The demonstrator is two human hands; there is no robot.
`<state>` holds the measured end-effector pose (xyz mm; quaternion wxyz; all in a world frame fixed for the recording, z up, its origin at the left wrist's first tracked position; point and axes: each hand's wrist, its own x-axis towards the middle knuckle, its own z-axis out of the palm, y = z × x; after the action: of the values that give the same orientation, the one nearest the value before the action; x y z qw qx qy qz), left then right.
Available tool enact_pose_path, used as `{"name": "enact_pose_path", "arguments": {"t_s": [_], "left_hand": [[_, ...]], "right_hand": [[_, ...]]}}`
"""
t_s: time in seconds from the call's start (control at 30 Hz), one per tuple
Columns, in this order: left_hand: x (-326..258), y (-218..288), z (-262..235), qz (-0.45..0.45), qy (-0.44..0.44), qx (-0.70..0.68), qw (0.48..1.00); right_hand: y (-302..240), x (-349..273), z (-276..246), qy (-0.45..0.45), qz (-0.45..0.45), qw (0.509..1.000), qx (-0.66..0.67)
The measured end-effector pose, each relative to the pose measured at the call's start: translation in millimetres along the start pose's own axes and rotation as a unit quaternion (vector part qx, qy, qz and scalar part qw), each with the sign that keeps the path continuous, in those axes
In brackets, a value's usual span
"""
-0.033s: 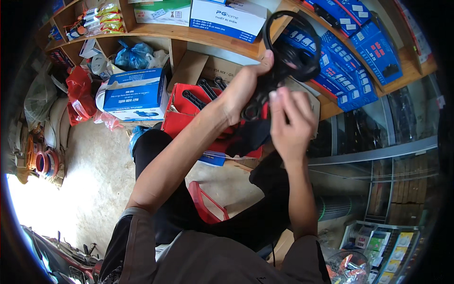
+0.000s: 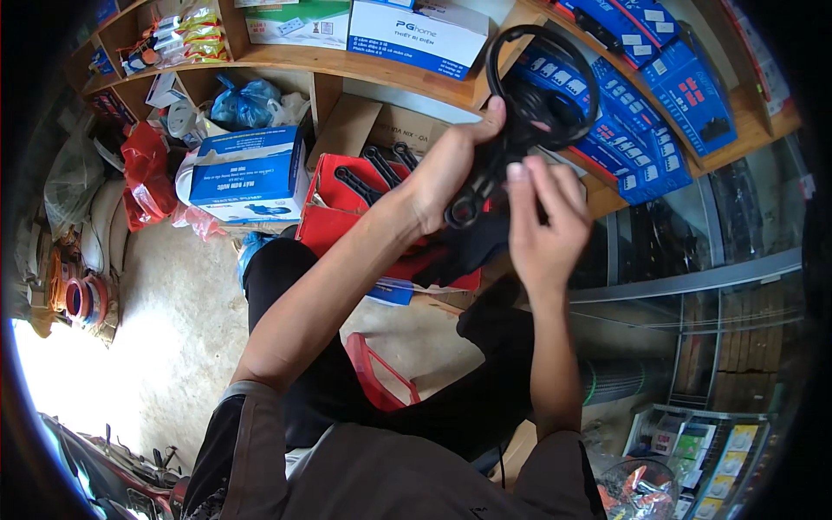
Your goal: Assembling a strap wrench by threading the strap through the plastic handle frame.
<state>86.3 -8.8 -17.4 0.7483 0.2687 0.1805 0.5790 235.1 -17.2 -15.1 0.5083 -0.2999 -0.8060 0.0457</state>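
Observation:
My left hand [image 2: 455,165] is closed around a black tool [image 2: 464,211] with a big round loop at its far end and a holed handle end near my wrist. The loop looks like a strap or band, but the dark middle is blurred. Close to the tool's right side, my right hand [image 2: 550,204] has its thumb and fingers drawn together; what they pinch, if anything, is hidden. Beneath my left forearm sits an open red box [image 2: 322,217], from which several black holed handles [image 2: 355,185] stick out. A dark, shapeless thing [image 2: 472,251] lies over the box's right part.
A wooden shelf [image 2: 286,62] curves across the far side, bearing white and blue cartons [image 2: 416,39]. Blue packages [image 2: 641,130] lean at the right beside glass cases. To the left stand a blue pump box [image 2: 247,173] and a red bag [image 2: 146,173]. A red stool [image 2: 373,373] shows below.
The black loop has shifted slightly to the right. My right hand has moved a little right and down, while my left hand keeps its grip on the tool.

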Motion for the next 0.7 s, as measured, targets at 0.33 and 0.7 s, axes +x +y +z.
{"name": "enact_pose_path", "arguments": {"t_s": [0.33, 0.7], "left_hand": [[-1.3, 6.4, -10.4, 0.043, -0.122, -0.003, 0.992], [-10.7, 12.1, -0.8, 0.008, 0.029, 0.201, 0.979]], "right_hand": [[-11.2, 0.0, -12.8, -0.055, 0.297, 0.862, 0.408], [16.4, -1.2, -14.2, 0.006, 0.246, 0.921, 0.302]]}}
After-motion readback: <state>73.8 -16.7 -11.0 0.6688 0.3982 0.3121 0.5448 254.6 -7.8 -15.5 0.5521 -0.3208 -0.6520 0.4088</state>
